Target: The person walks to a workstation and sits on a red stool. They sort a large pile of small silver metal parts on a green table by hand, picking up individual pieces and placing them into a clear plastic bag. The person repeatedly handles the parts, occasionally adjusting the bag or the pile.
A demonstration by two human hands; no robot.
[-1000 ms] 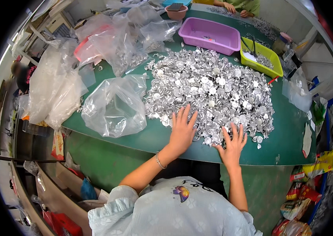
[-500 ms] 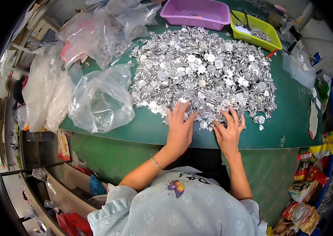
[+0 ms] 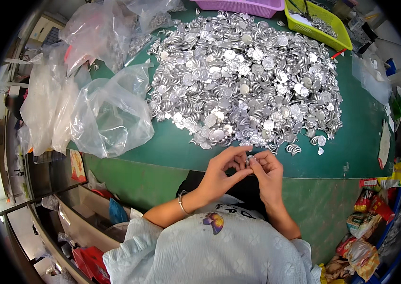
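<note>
A broad heap of small silvery metal pieces, coin-like discs and ribbed crescents among them, covers the middle of the green table. Just in front of its near edge my two hands meet. My right hand pinches a small silvery metal piece between thumb and fingers; its exact shape is mostly covered. Beside it, my left hand has its fingers curled inward, thumb and fingertips close to that piece. Whether the left fingertips hold a piece of their own is hidden.
Clear plastic bags lie left of the heap, some bunched at the table's edge. A purple basket and a yellow-green basket stand at the back. Open drawers sit at lower left; colourful packets lie at lower right.
Both hands have drawn back from the heap's near edge and come together. Spread fingers have curled in, and a small silvery piece now shows in the right hand. The view has shifted slightly.
</note>
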